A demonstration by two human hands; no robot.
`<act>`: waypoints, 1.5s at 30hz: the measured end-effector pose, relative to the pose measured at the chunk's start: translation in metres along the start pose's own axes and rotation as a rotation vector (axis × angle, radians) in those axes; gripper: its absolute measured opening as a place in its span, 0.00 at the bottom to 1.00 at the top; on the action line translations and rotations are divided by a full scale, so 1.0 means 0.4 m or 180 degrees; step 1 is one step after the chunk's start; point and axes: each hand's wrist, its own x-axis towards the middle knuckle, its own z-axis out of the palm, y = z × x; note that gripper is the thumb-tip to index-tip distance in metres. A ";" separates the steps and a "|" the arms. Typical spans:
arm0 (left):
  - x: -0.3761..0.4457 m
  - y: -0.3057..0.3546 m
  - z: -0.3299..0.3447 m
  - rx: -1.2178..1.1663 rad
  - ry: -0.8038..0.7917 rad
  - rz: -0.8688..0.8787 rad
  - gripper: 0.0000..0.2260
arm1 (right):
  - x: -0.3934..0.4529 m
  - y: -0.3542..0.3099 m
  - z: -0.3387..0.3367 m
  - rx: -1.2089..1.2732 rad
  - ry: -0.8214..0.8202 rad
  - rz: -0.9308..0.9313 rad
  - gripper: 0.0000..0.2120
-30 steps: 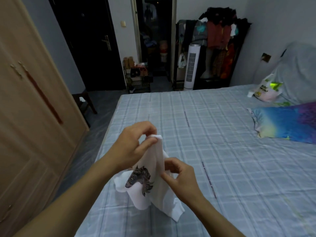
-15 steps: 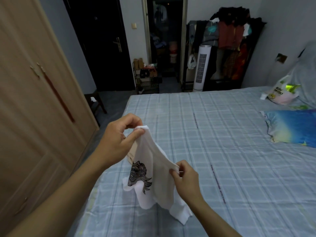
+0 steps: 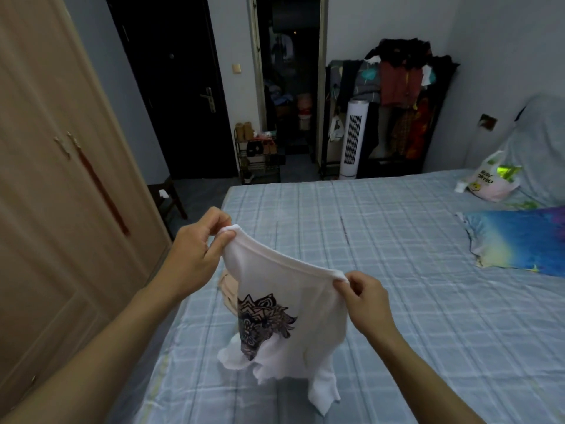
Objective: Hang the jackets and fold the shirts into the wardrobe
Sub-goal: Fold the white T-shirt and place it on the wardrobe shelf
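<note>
- white shirt (image 3: 293,304) held up by its top edge over the bed (image 3: 397,270), pinched at two points, probably to spread it flat before folding.
- left hand (image 3: 195,255) pinching one end of that edge between thumb and fingers, tight narrow grip, raised higher and further from the body than the other pinch.
- right hand (image 3: 367,304) pinching the other end, thumb and forefinger closed on the fabric, remaining fingers curled.
- edge stretched fairly taut between the two pinches, sloping down from left grip to right grip.
- below the grips, body of the shirt hanging loose, dark print facing the camera, bottom crumpled on the bed.
- beige fabric (image 3: 227,289) just under the left grip, behind the shirt; could be a second garment, too hidden to tell.
- both forearms extended forward, left wrist cocked up, right wrist lower.
- wardrobe (image 3: 61,179) off to the left of the left grip, doors closed, so shirt not yet put away.
</note>
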 end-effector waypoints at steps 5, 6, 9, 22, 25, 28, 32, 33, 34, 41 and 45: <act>0.032 0.014 -0.034 -0.0311 0.0356 -0.0286 0.06 | 0.071 -0.121 -0.098 0.0367 0.0127 -0.0516 0.12; 0.036 0.024 -0.046 -0.0462 0.0441 -0.0311 0.06 | 0.085 -0.151 -0.119 0.0458 0.0095 -0.0618 0.11; 0.046 0.061 -0.086 -0.0772 0.0674 -0.0285 0.06 | 0.117 -0.243 -0.177 0.0540 0.0059 -0.0924 0.09; 0.020 0.097 -0.244 -0.1229 0.0292 -0.0079 0.03 | 0.047 -0.486 -0.300 0.0049 0.0256 -0.1514 0.04; -0.009 0.082 -0.248 -0.1387 -0.0106 -0.0270 0.04 | 0.028 -0.470 -0.278 -0.0020 0.0296 -0.1364 0.05; -0.037 0.072 -0.242 -0.1531 -0.0340 -0.0406 0.06 | 0.019 -0.441 -0.267 -0.0049 0.0242 -0.1252 0.05; -0.065 0.073 -0.228 -0.1462 -0.0211 -0.0602 0.04 | 0.017 -0.408 -0.247 -0.0026 0.0131 -0.1187 0.05; -0.070 0.077 -0.225 -0.1442 -0.0186 -0.0649 0.03 | 0.017 -0.402 -0.240 -0.0011 0.0091 -0.1165 0.05; -0.075 0.082 -0.223 -0.1438 -0.0164 -0.0694 0.03 | 0.018 -0.396 -0.233 -0.0019 0.0051 -0.1161 0.05; -0.113 0.153 -0.177 -0.1466 -0.0216 -0.0842 0.02 | 0.041 -0.349 -0.152 -0.0162 0.0062 -0.0832 0.02; -0.105 0.205 -0.127 -0.1281 -0.0012 -0.1085 0.01 | 0.037 -0.325 -0.098 -0.0833 -0.0142 -0.0686 0.05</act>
